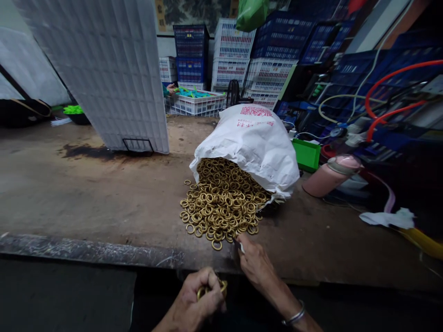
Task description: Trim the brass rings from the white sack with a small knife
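Observation:
A white sack lies on its side on the worn workbench, spilling a heap of brass rings toward the front edge. My left hand is below the bench edge, its fingers closed round a bunch of brass rings. My right hand reaches to the near edge of the heap, its fingers pinched together at the closest rings, with a thin dark tool or rod and a bit of white at its fingertips. A metal bangle is on that wrist.
A white ribbed panel stands on the bench at the back left. A green box, a pink flask, hoses and a white rag crowd the right. Stacked blue and white crates line the back, where another person's hand shows.

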Demonstrator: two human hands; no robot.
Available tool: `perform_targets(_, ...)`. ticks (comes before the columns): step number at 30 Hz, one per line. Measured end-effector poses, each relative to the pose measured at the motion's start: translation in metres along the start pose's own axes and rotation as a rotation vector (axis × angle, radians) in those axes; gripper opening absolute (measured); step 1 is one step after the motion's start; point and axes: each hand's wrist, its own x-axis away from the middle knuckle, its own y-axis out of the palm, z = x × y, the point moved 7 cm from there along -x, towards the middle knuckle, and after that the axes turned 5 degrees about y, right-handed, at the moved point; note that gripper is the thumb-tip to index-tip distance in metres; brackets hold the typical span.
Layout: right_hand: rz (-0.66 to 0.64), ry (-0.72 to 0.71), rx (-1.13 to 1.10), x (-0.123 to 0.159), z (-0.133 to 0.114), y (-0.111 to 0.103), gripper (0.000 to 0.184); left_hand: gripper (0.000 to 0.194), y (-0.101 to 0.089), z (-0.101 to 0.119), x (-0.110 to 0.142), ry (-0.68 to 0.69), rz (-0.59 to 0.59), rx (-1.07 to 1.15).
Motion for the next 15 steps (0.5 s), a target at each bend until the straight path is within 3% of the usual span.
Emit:
perform_targets(2, 0.048, -0.027, -0.049, 0.0, -0.001, -0.003, 0.028, 0.032, -0.007, -0.026, 0.012, -0.215, -0.041, 0.06)
perform_targets(4, 0.048, -0.061, -0.082, 0.001, -0.006, 0.001, 0.025, 0.031, -0.02, -0.053, 0.021, -0.337, 0.005, 0.108)
perform_targets(8, 0.032, -0.055, -0.004, 0.001, -0.018, 0.017, 0.016, 0.031, -0.044, -0.11, 0.034, -0.514, 0.21, 0.239)
perform_targets(11, 0.084, -0.048, 0.084, 0.0, -0.024, 0.02, 0.009, 0.031, -0.057, -0.141, 0.037, -0.591, 0.413, 0.237)
perform_targets(15, 0.12, -0.033, 0.158, -0.002, -0.029, 0.022, 0.01, 0.029, -0.057, -0.151, 0.016, -0.53, 0.457, 0.179)
